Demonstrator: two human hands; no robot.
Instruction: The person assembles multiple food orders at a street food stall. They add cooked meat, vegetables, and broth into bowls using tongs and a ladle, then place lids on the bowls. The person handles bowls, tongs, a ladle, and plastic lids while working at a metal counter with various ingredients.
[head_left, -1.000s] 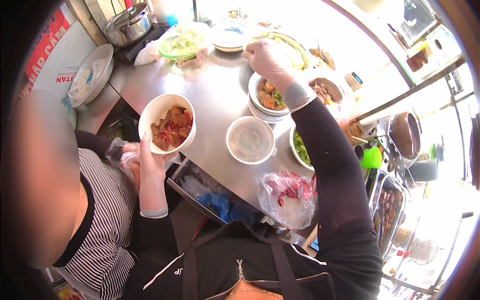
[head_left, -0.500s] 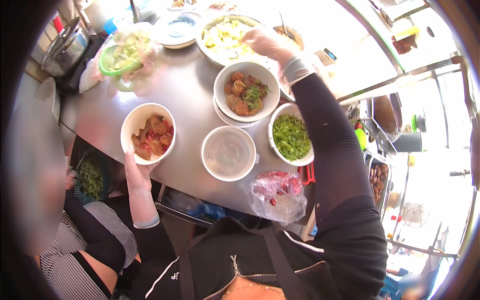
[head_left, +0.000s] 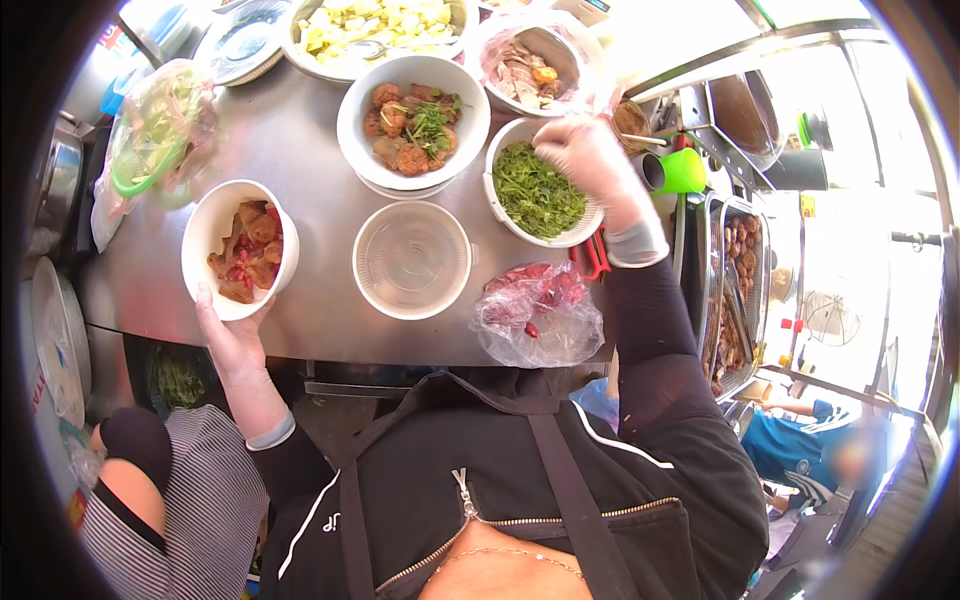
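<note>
My left hand (head_left: 235, 350), in a clear glove, grips a white paper bowl (head_left: 212, 222) from its near side, thumb at the rim. Browned meat chunks (head_left: 250, 250) with red bits lie in that bowl. Over the right side of a white basket (head_left: 494, 207) of chopped green herbs (head_left: 533, 195) is my gloved right hand (head_left: 595, 165). Its fingers are drawn together and slightly blurred; what they hold, if anything, is hidden. Left of the herbs, a larger white bowl (head_left: 350, 115) of meatballs and leaves sits on stacked dishes. Nearer me stands a round translucent plastic tub (head_left: 412, 262).
A plastic bag (head_left: 535, 320) with red pieces lies near the table's front edge, beside red handles (head_left: 592, 258). Behind are a bowl of yellow chunks (head_left: 375, 30) and a bowl of sliced meat (head_left: 530, 75). A bagged green basket (head_left: 150, 150) stands left. Another person sits at lower left.
My right hand has come back from the far bowl of yellow chunks to the herbs. My left hand still holds the paper bowl. The whole view has shifted.
</note>
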